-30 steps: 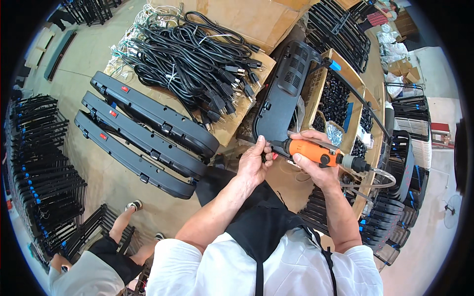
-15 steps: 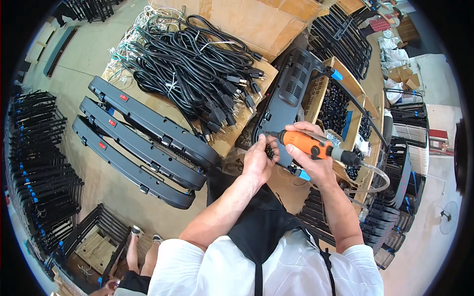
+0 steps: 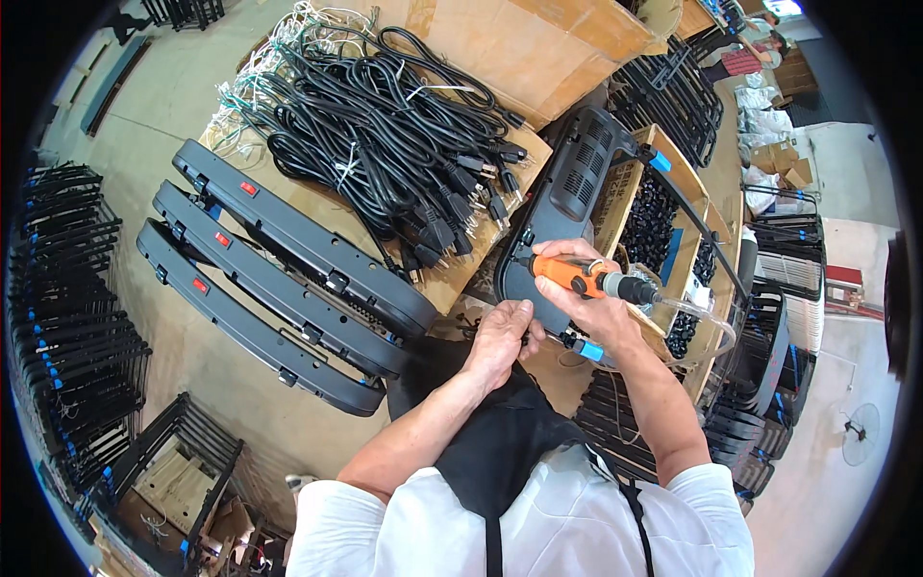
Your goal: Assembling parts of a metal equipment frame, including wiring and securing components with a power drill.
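My right hand (image 3: 601, 315) is wrapped round an orange power screwdriver (image 3: 554, 271), with a clear hose trailing from its back end. The driver's nose points left, down at the near edge of a long black plastic housing (image 3: 575, 188) with vent slots; the exact contact of its tip is hidden. Close below, my left hand (image 3: 500, 338) is closed in front of my black apron (image 3: 500, 433), thumb against fingers. Small dark pieces that look like black screws show between its fingers.
Black power cords (image 3: 375, 144) with plugs are heaped on cardboard at the far left. Three black curved housings (image 3: 317, 255) with red switches stand left of me. A wooden box (image 3: 694, 207) of small black parts sits on the right. Black frames (image 3: 72, 317) are stacked along the left.
My left hand has drawn back from the driver's tip, toward my body. The screwdriver has shifted slightly left, its nose now at the housing. A seated person's legs at lower left have left view.
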Demonstrator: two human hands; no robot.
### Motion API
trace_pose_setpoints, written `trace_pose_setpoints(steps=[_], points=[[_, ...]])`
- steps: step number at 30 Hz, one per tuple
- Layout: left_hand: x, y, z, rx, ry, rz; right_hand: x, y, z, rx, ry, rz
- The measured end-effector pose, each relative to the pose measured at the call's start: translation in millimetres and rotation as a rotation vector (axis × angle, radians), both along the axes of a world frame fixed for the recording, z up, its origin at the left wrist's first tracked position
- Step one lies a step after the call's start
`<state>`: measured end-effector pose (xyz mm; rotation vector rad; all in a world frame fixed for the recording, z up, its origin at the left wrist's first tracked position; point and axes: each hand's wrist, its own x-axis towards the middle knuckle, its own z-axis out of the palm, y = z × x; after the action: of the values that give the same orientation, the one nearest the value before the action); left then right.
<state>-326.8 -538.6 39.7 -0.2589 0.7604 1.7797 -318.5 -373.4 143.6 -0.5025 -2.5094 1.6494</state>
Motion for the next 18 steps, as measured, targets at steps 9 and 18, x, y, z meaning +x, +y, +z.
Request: trace_pose_setpoints(steps=[9,18], points=[[-4,-9,6,-0.245,-0.001,0.143,1,-2,-3,0.028,-0.015,-0.011],[-20,6,15,-0.096,-0.17,0.205,24,4,47,-0.096,0.03,-0.207]])
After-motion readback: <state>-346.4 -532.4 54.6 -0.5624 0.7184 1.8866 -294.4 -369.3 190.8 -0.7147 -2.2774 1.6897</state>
